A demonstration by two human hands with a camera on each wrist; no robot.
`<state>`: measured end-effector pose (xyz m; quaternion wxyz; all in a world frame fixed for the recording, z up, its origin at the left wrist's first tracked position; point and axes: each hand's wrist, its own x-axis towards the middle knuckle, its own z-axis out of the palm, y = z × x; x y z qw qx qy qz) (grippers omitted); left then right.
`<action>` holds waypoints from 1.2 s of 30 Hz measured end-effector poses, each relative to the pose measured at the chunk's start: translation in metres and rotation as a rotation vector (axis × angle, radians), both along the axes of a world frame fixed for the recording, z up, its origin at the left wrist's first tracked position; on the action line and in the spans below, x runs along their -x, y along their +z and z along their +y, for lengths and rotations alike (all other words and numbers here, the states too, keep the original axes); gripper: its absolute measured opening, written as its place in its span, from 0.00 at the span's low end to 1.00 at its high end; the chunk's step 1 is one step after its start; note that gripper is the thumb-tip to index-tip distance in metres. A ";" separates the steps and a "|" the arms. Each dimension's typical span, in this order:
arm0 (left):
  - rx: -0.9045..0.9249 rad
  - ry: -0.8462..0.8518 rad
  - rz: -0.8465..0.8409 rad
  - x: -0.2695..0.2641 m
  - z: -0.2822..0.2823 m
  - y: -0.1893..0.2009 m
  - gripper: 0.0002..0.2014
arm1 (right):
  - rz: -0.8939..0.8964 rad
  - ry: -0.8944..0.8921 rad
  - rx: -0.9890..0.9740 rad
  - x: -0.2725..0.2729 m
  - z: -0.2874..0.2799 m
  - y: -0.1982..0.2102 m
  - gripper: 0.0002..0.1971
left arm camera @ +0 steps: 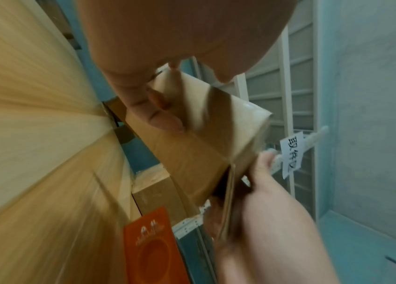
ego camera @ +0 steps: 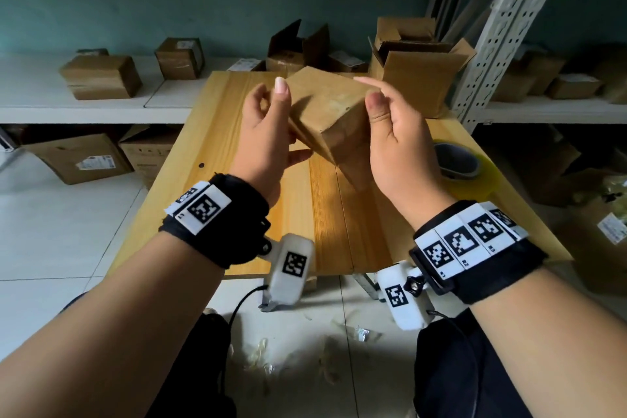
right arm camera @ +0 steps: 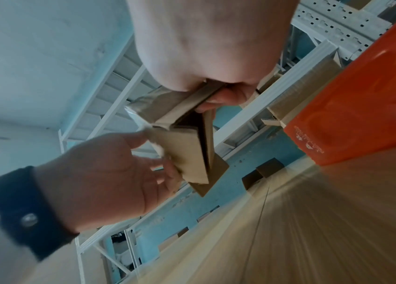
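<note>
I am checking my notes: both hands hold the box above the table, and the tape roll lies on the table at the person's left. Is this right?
Not quite. The head view shows the tape roll on the table at the person's right, near the right hand. The rest stands: it and the left hand hold the box above the table.

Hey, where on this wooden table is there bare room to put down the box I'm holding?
On the table, bare wood runs from the left edge across to the tape roll, including right under the box your left hand and right hand hold. Crowded: the right edge by the tape, and the far edge, where open cartons stand close behind.
</note>
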<state>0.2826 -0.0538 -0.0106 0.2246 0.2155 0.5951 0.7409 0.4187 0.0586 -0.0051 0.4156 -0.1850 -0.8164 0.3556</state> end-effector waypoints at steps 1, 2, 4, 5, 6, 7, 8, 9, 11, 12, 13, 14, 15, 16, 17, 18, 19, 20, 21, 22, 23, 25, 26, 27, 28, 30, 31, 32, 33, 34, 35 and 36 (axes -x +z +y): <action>0.008 0.001 -0.032 0.004 -0.002 0.002 0.31 | 0.034 0.021 -0.004 0.000 -0.002 0.000 0.21; 0.016 -0.004 -0.063 0.009 -0.003 0.002 0.30 | 0.081 0.046 0.013 -0.001 -0.003 0.001 0.19; 0.022 -0.033 -0.119 0.010 -0.006 0.002 0.26 | 0.216 0.069 0.098 -0.003 -0.007 0.006 0.14; 0.026 -0.070 -0.148 0.009 -0.008 0.003 0.24 | 0.290 0.064 0.146 -0.004 -0.008 0.010 0.12; 0.031 -0.113 -0.171 0.008 -0.008 0.001 0.22 | 0.349 0.062 0.196 -0.006 -0.008 0.013 0.11; 0.028 -0.147 -0.184 0.008 -0.008 -0.001 0.20 | 0.387 0.071 0.229 -0.008 -0.008 0.015 0.09; 0.024 -0.165 -0.184 0.008 -0.008 -0.003 0.19 | 0.401 0.075 0.228 -0.009 -0.009 0.017 0.07; 0.020 -0.160 -0.176 0.008 -0.009 -0.005 0.21 | 0.396 0.062 0.190 -0.011 -0.010 0.018 0.06; 0.028 -0.124 -0.140 0.007 -0.011 -0.003 0.29 | 0.390 0.012 0.102 -0.012 -0.014 0.017 0.05; 0.045 -0.103 -0.109 0.007 -0.012 0.000 0.32 | 0.403 -0.010 0.074 -0.012 -0.015 0.016 0.06; 0.065 -0.086 -0.069 0.007 -0.014 0.003 0.35 | 0.421 -0.030 0.055 -0.012 -0.014 0.014 0.06; 0.083 -0.074 -0.022 0.009 -0.015 0.005 0.35 | 0.434 -0.052 0.056 -0.012 -0.013 0.013 0.07; 0.089 -0.069 0.015 0.010 -0.015 0.006 0.32 | 0.441 -0.070 0.083 -0.012 -0.010 0.012 0.08; 0.081 -0.075 0.031 0.009 -0.016 0.008 0.28 | 0.444 -0.082 0.126 -0.011 -0.007 0.012 0.09; 0.062 -0.097 0.021 0.007 -0.017 0.011 0.25 | 0.440 -0.093 0.161 -0.012 -0.002 0.011 0.10; 0.033 -0.137 -0.010 0.004 -0.018 0.012 0.25 | 0.431 -0.102 0.181 -0.012 0.001 0.011 0.11; -0.005 -0.182 -0.062 0.002 -0.018 0.012 0.25 | 0.423 -0.110 0.179 -0.012 0.004 0.010 0.12; -0.040 -0.224 -0.119 -0.001 -0.018 0.012 0.25 | 0.424 -0.117 0.167 -0.012 0.005 0.009 0.12; -0.063 -0.256 -0.162 -0.003 -0.018 0.011 0.25 | 0.434 -0.127 0.154 -0.012 0.006 0.009 0.13; -0.063 -0.272 -0.172 -0.005 -0.018 0.009 0.26 | 0.442 -0.143 0.144 -0.013 0.007 0.009 0.13; -0.052 -0.274 -0.165 -0.006 -0.016 0.009 0.29 | 0.435 -0.167 0.136 -0.013 0.008 0.010 0.13; 0.000 -0.220 -0.127 -0.009 -0.013 0.010 0.33 | 0.397 -0.214 0.137 -0.014 0.006 0.011 0.15; 0.024 -0.156 -0.115 -0.011 -0.011 0.010 0.33 | 0.382 -0.219 0.193 -0.014 0.003 0.011 0.17; 0.042 -0.080 -0.118 -0.012 -0.008 0.007 0.33 | 0.373 -0.206 0.299 -0.013 -0.001 0.013 0.21; 0.059 -0.010 -0.125 -0.013 -0.006 0.005 0.32 | 0.352 -0.172 0.423 -0.012 -0.006 0.015 0.26; 0.100 0.064 -0.144 -0.015 -0.002 0.002 0.29 | 0.263 -0.063 0.570 -0.008 -0.011 0.017 0.35; 0.111 0.074 -0.163 -0.015 -0.002 0.002 0.24 | 0.220 -0.015 0.583 -0.007 -0.013 0.017 0.37; 0.114 0.073 -0.193 -0.016 -0.002 0.003 0.18 | 0.167 0.017 0.566 -0.005 -0.013 0.018 0.38; 0.111 0.057 -0.224 -0.017 -0.003 0.006 0.13 | 0.099 0.039 0.531 -0.005 -0.013 0.019 0.41; 0.100 0.035 -0.243 -0.017 -0.004 0.008 0.11 | 0.022 0.050 0.484 -0.004 -0.012 0.018 0.45; 0.082 0.008 -0.241 -0.017 -0.004 0.009 0.11 | -0.046 0.055 0.447 -0.004 -0.011 0.016 0.47; 0.062 -0.021 -0.219 -0.017 -0.005 0.009 0.11 | -0.089 0.060 0.435 -0.005 -0.009 0.014 0.47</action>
